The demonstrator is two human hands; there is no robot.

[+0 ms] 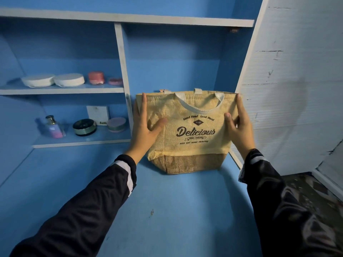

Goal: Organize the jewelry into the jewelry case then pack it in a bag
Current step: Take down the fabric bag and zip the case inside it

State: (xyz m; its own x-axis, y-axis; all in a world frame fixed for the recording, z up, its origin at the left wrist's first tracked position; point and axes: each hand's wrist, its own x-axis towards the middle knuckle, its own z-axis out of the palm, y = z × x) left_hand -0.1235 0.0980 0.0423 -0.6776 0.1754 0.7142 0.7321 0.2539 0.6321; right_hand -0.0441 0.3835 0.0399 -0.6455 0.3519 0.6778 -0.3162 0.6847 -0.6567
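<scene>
the bag (pixel 189 130), a tan woven tote with a darker base and "delicious" printed on its front, is found upright at the centre of the frame. it is set on the blue worktop (pixel 167 201), back against the rear wall and just beside the white divider (pixel 123 71) of the shelving. its white handle (pixel 198 107) is draped down over the front face. the mouth is seen edge-on, so it cannot be told whether it is fastened or what lies inside. no jewelry case is seen anywhere in the frame.

the left grip (pixel 146 127) is laid along the bag's left side, forefinger straight and reaching to the top corner, thumb spread across the front face. nothing is clasped. the right grip (pixel 240 130) is placed likewise on the right side, forefinger straight up to the top corner, thumb resting on the front. it too is spread wide and closed round nothing.

the step in hand is judged to be the squaring of the bag in its place, late in the task if the case is already within. it is advised that pressure be kept even on both sides so the soft walls are not buckled, and that the base be seated flat before the bag is let go.

at the left of the frame, two white discs (pixel 38 80) and a pink tub (pixel 95 77) are noted on the upper shelf. a bottle (pixel 53 127) and a dark tin (pixel 84 127) are noted on the lower, all well apart from the bag.
</scene>
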